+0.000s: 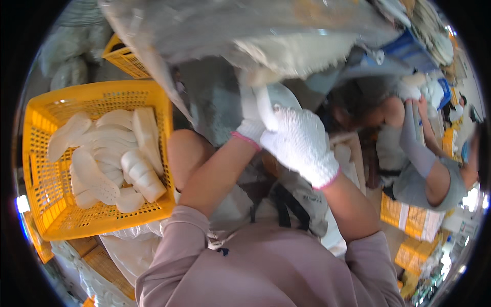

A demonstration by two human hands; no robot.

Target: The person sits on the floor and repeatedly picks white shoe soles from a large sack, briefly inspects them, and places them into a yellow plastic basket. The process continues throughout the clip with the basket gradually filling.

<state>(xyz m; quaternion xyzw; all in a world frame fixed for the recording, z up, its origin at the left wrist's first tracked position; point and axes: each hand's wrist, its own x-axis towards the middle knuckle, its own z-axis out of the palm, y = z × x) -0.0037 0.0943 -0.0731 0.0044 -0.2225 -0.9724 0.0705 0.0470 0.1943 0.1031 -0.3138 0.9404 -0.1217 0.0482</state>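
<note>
Left hand: my left hand (250, 125), in a white knit glove, is curled round the lower end of a white foam insole (262, 105) — fingers clamped on it.
Right hand: my right hand (299, 146), gloved too, lies just beside and lower right, touching the piece; whether its fingers close on it I cannot tell.
Axis: the insole's length runs upward, away from my wrists — left hand nearer.
Nearby: a yellow mesh crate (51, 215) on my left holds a pile of white insoles (110, 158).

Both gloved hands, left hand (250, 123) and right hand (299, 146), grip a large clear bag (230, 30) overhead. Yellow crate (38, 189) of white insoles (110, 158) sits left.
</note>
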